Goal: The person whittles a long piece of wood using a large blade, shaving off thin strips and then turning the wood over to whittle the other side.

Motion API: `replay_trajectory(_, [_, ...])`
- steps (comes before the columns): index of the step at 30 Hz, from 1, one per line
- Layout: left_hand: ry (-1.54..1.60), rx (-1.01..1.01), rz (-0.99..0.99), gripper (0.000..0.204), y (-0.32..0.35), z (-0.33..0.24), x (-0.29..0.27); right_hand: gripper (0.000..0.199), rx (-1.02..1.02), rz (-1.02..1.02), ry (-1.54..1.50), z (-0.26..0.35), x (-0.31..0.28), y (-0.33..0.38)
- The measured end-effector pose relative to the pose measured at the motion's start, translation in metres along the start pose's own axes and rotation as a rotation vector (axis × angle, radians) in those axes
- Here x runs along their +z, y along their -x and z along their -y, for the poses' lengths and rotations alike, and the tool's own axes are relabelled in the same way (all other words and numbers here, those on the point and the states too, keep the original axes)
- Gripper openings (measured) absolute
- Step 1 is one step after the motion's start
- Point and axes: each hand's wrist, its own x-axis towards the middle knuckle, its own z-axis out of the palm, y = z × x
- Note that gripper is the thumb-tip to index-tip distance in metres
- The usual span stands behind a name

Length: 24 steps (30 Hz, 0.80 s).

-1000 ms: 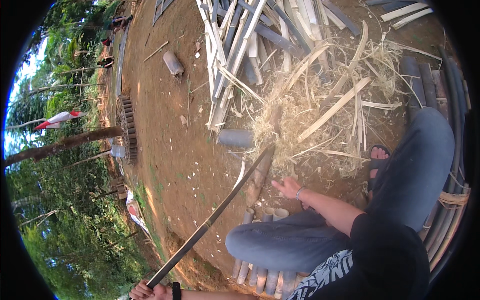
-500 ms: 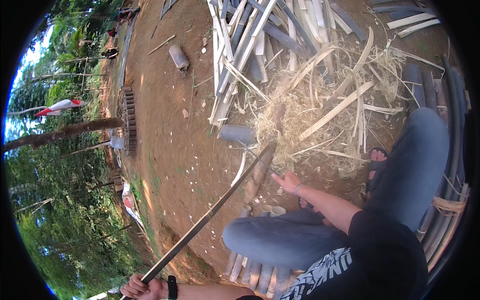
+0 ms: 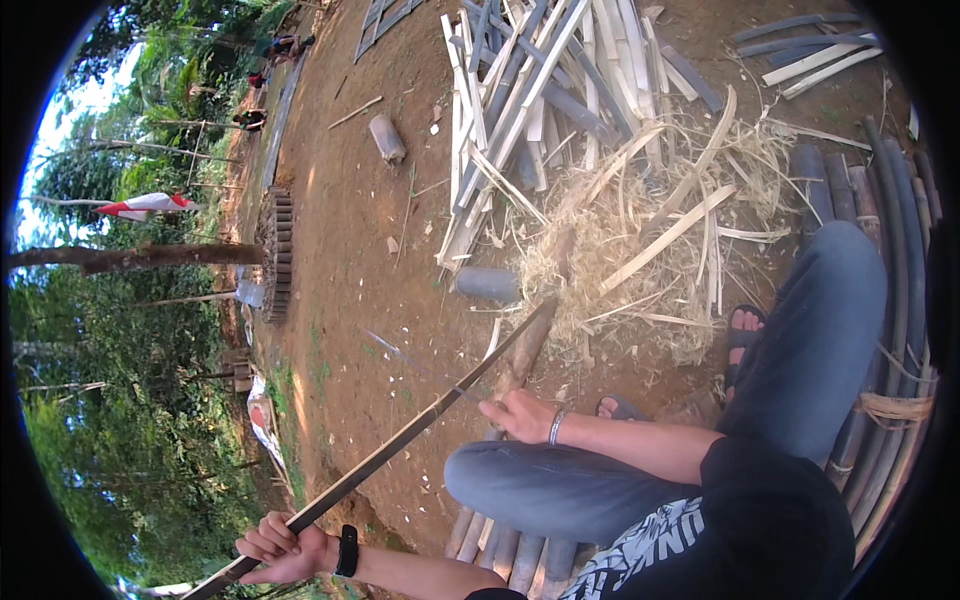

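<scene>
A long bamboo strip [image 3: 395, 440], dark on one side and pale along its edge, runs diagonally from lower left to the middle. My left hand [image 3: 285, 548] is closed round its near end. The far end rests by a bamboo log [image 3: 524, 350] lying on the ground. My right hand [image 3: 522, 416] is closed on what looks like a knife, its handle hidden in the fingers. The thin, motion-blurred blade [image 3: 400, 354] points up and left, crossing the strip about halfway along.
Curly bamboo shavings [image 3: 640, 260] lie heaped beyond the log. Split bamboo pieces [image 3: 540, 90] are piled behind them. A short bamboo section [image 3: 487, 284] lies left of the shavings. Bamboo poles [image 3: 880, 400] tied with cord are at my right. My bent knees [image 3: 560, 480] flank the work.
My right hand and the blade have moved left and toward me along the strip. The left hand still grips the near end, and the view has shifted slightly.
</scene>
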Motion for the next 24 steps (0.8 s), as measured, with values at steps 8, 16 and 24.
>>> replay_trajectory(8, [0.045, -0.04, -0.011, 0.064, -0.002, -0.006, -0.028, 0.067, 0.151, -0.069, -0.044, -0.079, 0.0, -0.017])
replay_trajectory(16, [-0.045, -0.02, -0.057, 0.062, 0.009, -0.014, -0.039, 0.072, 0.102, -0.086, 0.145, -0.067, -0.002, -0.018])
replay_trajectory(24, [-0.003, -0.006, -0.043, 0.06, 0.002, -0.004, -0.023, 0.071, -0.099, -0.007, 0.28, -0.01, 0.001, 0.002])
